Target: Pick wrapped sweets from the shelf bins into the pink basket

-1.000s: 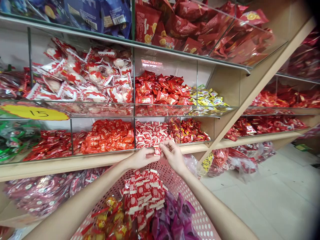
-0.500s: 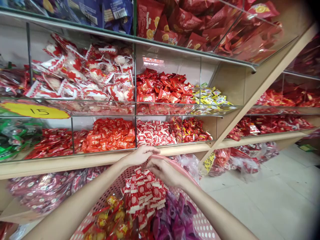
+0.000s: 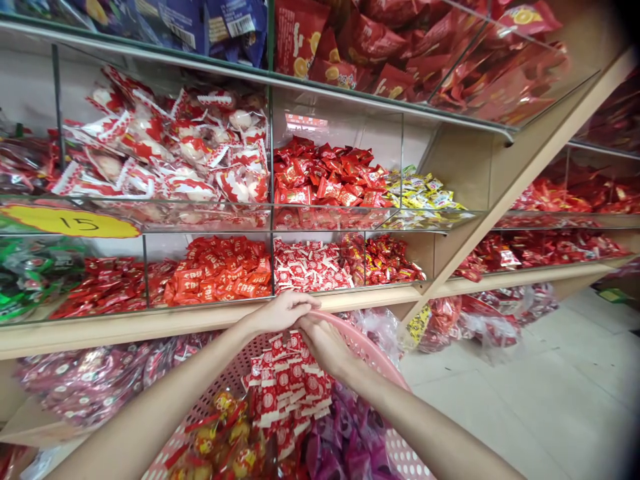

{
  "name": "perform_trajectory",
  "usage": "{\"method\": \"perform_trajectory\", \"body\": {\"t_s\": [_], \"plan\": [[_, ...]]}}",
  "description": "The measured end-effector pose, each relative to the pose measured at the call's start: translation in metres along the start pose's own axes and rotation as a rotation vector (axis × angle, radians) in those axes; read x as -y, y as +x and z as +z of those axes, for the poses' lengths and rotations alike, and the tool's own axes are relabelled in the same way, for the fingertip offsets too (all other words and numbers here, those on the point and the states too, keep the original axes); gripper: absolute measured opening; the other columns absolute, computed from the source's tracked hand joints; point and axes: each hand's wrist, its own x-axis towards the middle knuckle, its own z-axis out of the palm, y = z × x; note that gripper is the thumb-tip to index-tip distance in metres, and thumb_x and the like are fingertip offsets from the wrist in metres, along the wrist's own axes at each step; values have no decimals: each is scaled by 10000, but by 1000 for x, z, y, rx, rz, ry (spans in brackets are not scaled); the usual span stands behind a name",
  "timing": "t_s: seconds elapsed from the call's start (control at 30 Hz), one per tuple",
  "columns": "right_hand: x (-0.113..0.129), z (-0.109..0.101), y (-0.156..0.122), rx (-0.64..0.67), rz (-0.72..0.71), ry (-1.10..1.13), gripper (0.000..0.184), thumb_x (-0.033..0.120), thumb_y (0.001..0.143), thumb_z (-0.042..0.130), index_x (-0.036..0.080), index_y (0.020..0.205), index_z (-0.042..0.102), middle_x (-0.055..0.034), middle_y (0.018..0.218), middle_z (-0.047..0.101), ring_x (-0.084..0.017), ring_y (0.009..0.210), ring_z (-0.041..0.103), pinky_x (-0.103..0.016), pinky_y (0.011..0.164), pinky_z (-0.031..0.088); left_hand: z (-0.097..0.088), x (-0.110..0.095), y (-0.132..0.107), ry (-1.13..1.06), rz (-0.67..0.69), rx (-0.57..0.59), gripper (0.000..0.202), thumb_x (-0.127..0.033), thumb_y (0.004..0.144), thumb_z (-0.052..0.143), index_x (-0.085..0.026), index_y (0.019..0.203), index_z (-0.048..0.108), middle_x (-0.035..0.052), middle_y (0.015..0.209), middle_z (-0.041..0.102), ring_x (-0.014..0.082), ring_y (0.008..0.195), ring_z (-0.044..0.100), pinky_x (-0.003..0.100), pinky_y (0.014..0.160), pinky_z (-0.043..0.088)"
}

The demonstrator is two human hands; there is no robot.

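Observation:
A pink perforated basket (image 3: 383, 357) hangs in front of me, under the shelf edge. It holds a pile of small red-and-white wrapped candies (image 3: 283, 390), purple-wrapped sweets (image 3: 345, 440) and yellow-and-red ones (image 3: 220, 430). My left hand (image 3: 280, 312) lies at the basket's far rim with its fingers curled down over it. My right hand (image 3: 325, 345) is inside the basket, just over the top of the red-and-white pile. Its fingers are bunched together, with their tips tucked under my left hand. Just above, a shelf bin (image 3: 307, 267) holds the same red-and-white candies.
Glass-fronted bins of red, white, yellow and green wrapped sweets fill the wooden shelves. A yellow tag marked 15 (image 3: 70, 222) sticks to the glass at left. Clear bags of candy (image 3: 85, 383) lie under the bottom shelf. Pale tiled floor (image 3: 530, 400) opens to the right.
Both hands came down from the shelf bin, where they held one red-and-white candy between them. My right hand dropped into the basket; my left settled on its rim.

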Motion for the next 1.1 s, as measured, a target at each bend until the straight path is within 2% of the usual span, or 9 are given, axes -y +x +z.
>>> {"method": "perform_trajectory", "body": {"t_s": [0.17, 0.33, 0.47, 0.6, 0.7, 0.77, 0.9, 0.97, 1.1], "plan": [[7, -5, -1, 81, 96, -201, 273, 96, 895, 369, 193, 1082, 542, -103, 1036, 623, -182, 796, 606, -260, 666, 424, 1, -2, 0, -36, 4, 3, 297, -218, 863, 472, -134, 1065, 674, 87, 1087, 695, 186, 1002, 627, 298, 891, 463], [11, -6, 0, 87, 113, -305, 277, 122, 917, 349, 187, 1123, 523, -123, 1051, 619, -184, 757, 618, -269, 638, 432, 1, -2, 0, -23, -1, 3, 313, -249, 873, 466, -113, 1068, 671, 110, 1089, 691, 200, 994, 629, 305, 885, 464], [15, -16, -3, -1, 9, -261, 222, 170, 928, 373, 171, 1017, 577, -111, 982, 645, -172, 732, 612, -256, 625, 409, 1, -2, 0, -10, 2, -7, 302, -239, 873, 461, -131, 1057, 675, 92, 1092, 693, 195, 1000, 627, 295, 891, 457], [16, -41, -1, -139, -155, -154, 210, 243, 908, 431, 171, 833, 613, -59, 783, 654, -145, 626, 569, -246, 587, 361, 1, 0, 1, -24, 28, -15, 287, -199, 854, 457, -119, 1018, 679, 81, 1035, 708, 194, 973, 630, 289, 880, 458], [10, -59, 4, -231, -173, -69, 253, 239, 891, 447, 170, 687, 580, -21, 635, 597, -117, 541, 494, -239, 554, 326, 1, 1, 1, -34, 64, -4, 265, -153, 827, 453, -121, 954, 683, 46, 919, 724, 176, 867, 640, 277, 813, 481], [5, -64, 5, -213, -188, -30, 251, 228, 893, 451, 172, 684, 578, -12, 623, 586, -116, 552, 490, -235, 562, 332, 1, 1, 1, -28, 68, -4, 258, -142, 819, 455, -123, 936, 685, 38, 890, 724, 173, 846, 640, 283, 804, 485], [7, -46, -1, 23, -298, -136, 148, 221, 891, 488, 180, 826, 615, -48, 863, 652, -151, 737, 581, -242, 640, 396, 2, 1, 0, -30, 16, -8, 277, -163, 836, 474, -123, 1024, 673, 85, 1064, 701, 190, 993, 629, 310, 900, 460], [14, -31, -4, 120, -288, -259, 136, 250, 887, 509, 172, 855, 616, -73, 926, 645, -173, 758, 604, -254, 623, 418, 2, 1, -1, -45, -7, -11, 283, -180, 847, 478, -129, 1049, 669, 95, 1113, 686, 185, 1026, 624, 310, 921, 455], [24, -5, -1, 149, -203, -428, 203, 278, 923, 442, 158, 950, 604, -106, 962, 643, -204, 714, 643, -284, 572, 462, 3, 2, -1, -38, -13, -25, 283, -176, 842, 490, -133, 1057, 669, 99, 1110, 688, 179, 1025, 628, 316, 920, 463]]}}
